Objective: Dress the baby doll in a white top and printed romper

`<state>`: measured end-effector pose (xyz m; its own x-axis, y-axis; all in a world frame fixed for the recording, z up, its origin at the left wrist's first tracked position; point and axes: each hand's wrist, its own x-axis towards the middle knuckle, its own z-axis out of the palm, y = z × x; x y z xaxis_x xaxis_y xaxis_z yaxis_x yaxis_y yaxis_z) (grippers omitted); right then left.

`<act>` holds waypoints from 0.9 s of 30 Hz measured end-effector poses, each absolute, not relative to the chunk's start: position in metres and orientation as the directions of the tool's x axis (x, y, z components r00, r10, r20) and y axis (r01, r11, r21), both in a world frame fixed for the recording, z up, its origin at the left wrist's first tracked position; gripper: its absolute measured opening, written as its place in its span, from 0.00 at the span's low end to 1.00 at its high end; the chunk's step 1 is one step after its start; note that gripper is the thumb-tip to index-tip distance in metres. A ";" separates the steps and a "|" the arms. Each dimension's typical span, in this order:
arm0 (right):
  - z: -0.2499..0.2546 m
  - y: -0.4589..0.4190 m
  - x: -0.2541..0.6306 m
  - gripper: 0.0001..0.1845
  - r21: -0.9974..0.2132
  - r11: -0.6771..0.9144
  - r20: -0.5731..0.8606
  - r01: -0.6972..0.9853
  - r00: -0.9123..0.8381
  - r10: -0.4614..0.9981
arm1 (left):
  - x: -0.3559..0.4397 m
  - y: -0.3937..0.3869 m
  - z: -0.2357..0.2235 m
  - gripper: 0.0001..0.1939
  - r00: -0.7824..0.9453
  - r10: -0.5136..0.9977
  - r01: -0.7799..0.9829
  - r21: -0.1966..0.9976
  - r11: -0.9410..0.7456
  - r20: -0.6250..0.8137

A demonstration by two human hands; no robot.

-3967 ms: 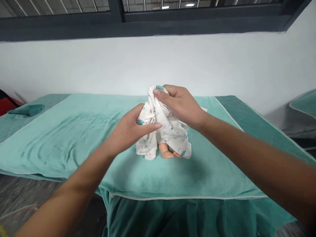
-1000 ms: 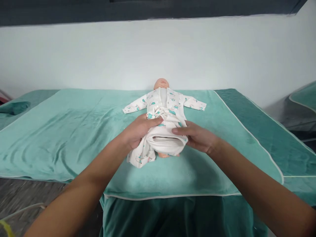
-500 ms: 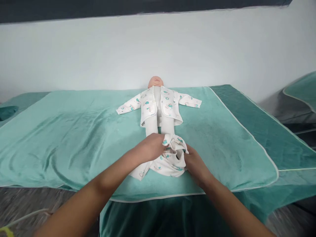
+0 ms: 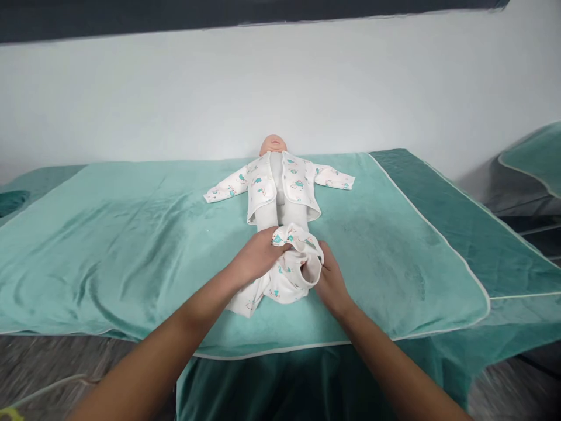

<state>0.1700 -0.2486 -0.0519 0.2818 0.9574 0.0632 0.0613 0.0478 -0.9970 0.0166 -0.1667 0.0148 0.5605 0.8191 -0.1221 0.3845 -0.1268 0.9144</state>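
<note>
A baby doll (image 4: pixel 272 144) lies on its back, its head by the wall and its white legs toward me. It wears an open white jacket (image 4: pixel 262 188) with a green and pink print. Over its lower legs are matching baby pants (image 4: pixel 287 283), bunched up. My left hand (image 4: pixel 260 251) is closed on the waist edge at the left. On the right side, my right hand (image 4: pixel 331 278) grips the same edge, its fingers partly behind the cloth. One pant leg lies loose toward the front left. The doll's feet are hidden in the fabric.
A light green plush blanket (image 4: pixel 131 245) with pale piping lies under the doll, wrinkled at the left. Darker green cloth (image 4: pixel 477 228) covers the surface beneath it. The white wall (image 4: pixel 280 88) rises right behind. Another green cushion-like piece (image 4: pixel 534 155) is at the far right.
Both hands have moved slightly up the doll's legs and left, drawing the pants along. The waist opening is spread wider and its ring shape shows more clearly.
</note>
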 end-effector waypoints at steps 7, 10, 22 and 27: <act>-0.057 -0.218 0.174 0.17 -0.949 0.185 0.274 0.256 0.371 0.887 | 0.002 -0.160 0.032 0.16 0.683 0.705 0.240 0.970 0.031 -0.191; -0.057 -0.209 0.180 0.20 -0.930 0.212 0.326 0.300 0.406 0.854 | -0.004 -0.163 0.035 0.19 0.768 0.600 0.210 0.973 0.091 -0.222; -0.066 -0.202 0.187 0.10 -0.969 0.211 0.246 0.126 0.483 0.840 | 0.026 -0.137 0.022 0.05 0.381 0.913 0.527 0.779 -0.342 0.143; -0.063 -0.186 0.193 0.07 -0.947 0.232 0.314 0.224 0.477 0.820 | 0.033 -0.124 0.008 0.06 0.303 0.887 0.615 0.639 -0.461 0.348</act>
<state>0.1930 -0.1862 -0.0631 0.4775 0.8205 0.3143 0.2238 0.2324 -0.9465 0.0335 -0.1238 0.0082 0.3034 0.8871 0.3479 0.6155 -0.4611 0.6392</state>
